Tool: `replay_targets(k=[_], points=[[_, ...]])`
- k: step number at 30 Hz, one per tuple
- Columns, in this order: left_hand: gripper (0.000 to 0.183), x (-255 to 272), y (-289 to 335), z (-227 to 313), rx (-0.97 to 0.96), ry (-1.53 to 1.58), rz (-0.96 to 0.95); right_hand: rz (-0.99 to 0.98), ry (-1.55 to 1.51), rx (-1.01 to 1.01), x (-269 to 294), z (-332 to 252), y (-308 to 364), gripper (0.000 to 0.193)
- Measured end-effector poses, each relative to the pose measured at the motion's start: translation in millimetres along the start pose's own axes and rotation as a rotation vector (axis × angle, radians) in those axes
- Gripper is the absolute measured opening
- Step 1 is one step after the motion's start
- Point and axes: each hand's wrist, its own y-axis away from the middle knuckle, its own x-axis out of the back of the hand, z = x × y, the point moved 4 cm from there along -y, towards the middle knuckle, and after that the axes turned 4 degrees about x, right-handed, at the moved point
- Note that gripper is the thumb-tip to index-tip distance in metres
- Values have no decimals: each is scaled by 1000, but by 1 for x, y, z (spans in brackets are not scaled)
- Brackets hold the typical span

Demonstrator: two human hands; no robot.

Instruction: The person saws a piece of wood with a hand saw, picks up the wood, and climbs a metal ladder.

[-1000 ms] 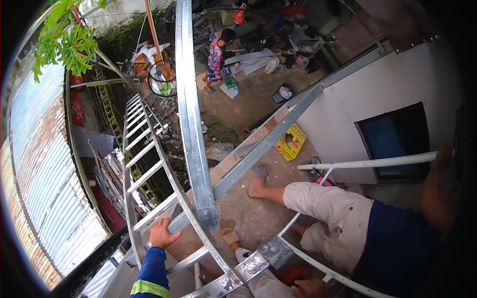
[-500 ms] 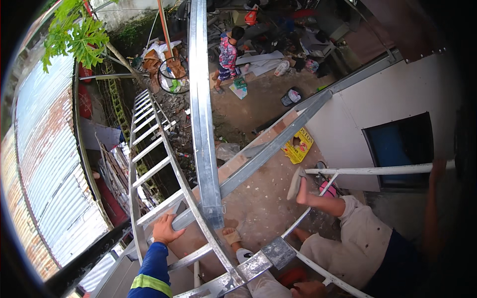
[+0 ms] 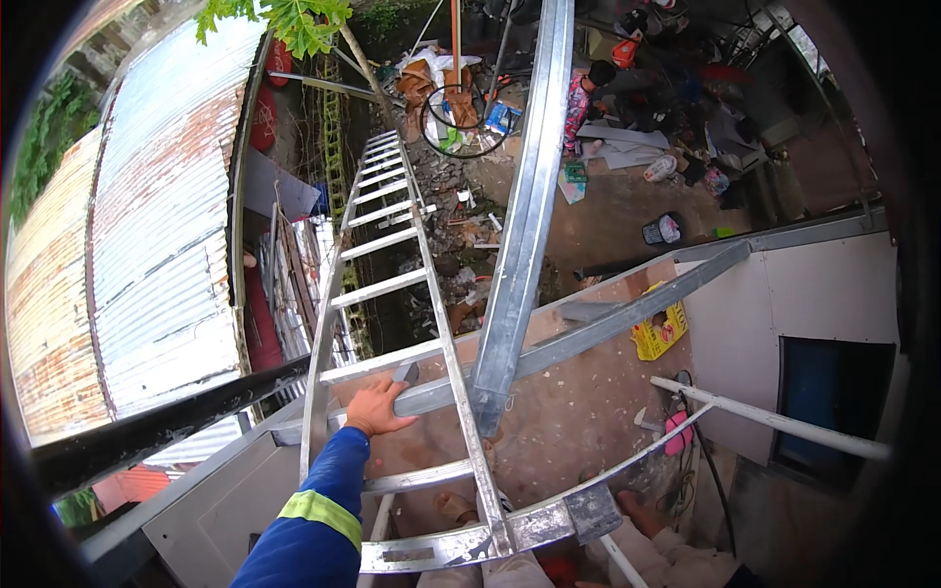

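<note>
My left hand (image 3: 377, 407), in a blue sleeve with a yellow-green band, lies over a grey steel beam (image 3: 554, 355) between the rails of an aluminium ladder (image 3: 380, 290). Its thumb is on the near side and its fingers reach toward the far edge, beside a small grey block (image 3: 406, 373). The beam runs from the left up to the wall at right. Across it rests the near end of a long galvanized steel channel (image 3: 529, 206), which slopes away toward the yard. My right hand does not show.
A white pipe frame (image 3: 774, 416) and another person's legs (image 3: 676, 559) are at lower right. A corrugated roof (image 3: 176, 216) fills the left. Far below are a person in a patterned top (image 3: 576, 108), a bucket (image 3: 662, 229) and a yellow bag (image 3: 661, 328).
The view has turned, so the ladder, channel and roof sit farther right. The other person's legs have dropped toward the lower edge. My left hand stays on the beam.
</note>
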Motion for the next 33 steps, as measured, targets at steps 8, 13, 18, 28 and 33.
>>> replay_targets(k=[8, 13, 18, 28, 33], points=[[81, 0, 0, 0, 5, -3, -9, -18, 16, -6, 1, -3, -1, 24], [78, 1, 0, 1, 2, -24, -5, 41, -3, 31, -2, -1, 1, 25], [80, 1, 3, 1, 8, -18, -15, -6, 29, -8, -2, -4, 1, 26], [81, 6, -1, 4, -8, -9, 8, 99, 50, 70, -2, -2, 1, 25], [82, 3, 0, 1, -14, -20, 15, 86, 33, 84, -8, 2, 3, 30]])
